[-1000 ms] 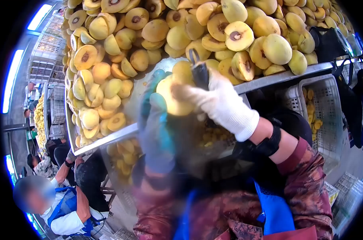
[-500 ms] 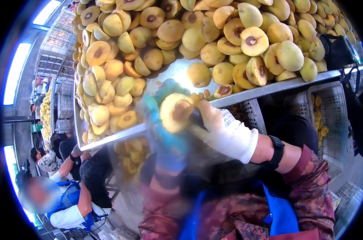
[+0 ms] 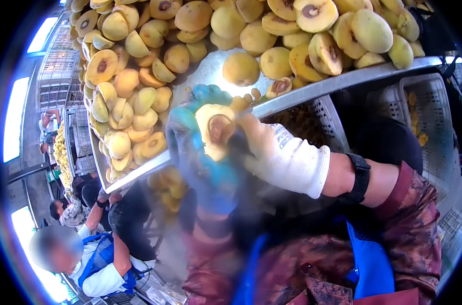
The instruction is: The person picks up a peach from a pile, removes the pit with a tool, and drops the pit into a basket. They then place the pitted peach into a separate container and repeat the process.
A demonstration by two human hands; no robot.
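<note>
**Item: peach half (image 3: 214, 129).** Yellow flesh, cut face towards the camera, with a brown stone hollow at its centre. It is held in the air just in front of the near edge of the surface, between the two hands.

**Handling (judged).** Light enough for one hand. The flesh is soft and bruises under pressure, and the cut face looks wet and likely slippery. It is best cradled by the rounded skin side, with fingers kept off the rim of the hollow, where the flesh is thinnest.

**Left hand (image 3: 200, 152).** Blue glove, blurred. The grip is wrapped round the back and left side of the fruit, holding it.

**Right hand (image 3: 279, 155).** White knit glove with a dark band at the wrist. The fingers are curled against the fruit's right edge. Whether this grip encloses anything cannot be told.

**Surface (image 3: 317, 87).** A metal tray-top with a raised rim. It carries a heap of peaches (image 3: 139, 101), whole and halved, around a bare shiny patch. A few loose pits (image 3: 251, 96) lie near the edge.

**Room.**
- White slotted crates (image 3: 429, 101) stand below and to the right, with some fruit inside.
- A co-worker (image 3: 101, 254) in a blue apron sits at lower left, beside another laden bench.
- Bright panels (image 3: 15, 117) line the far wall.
</note>
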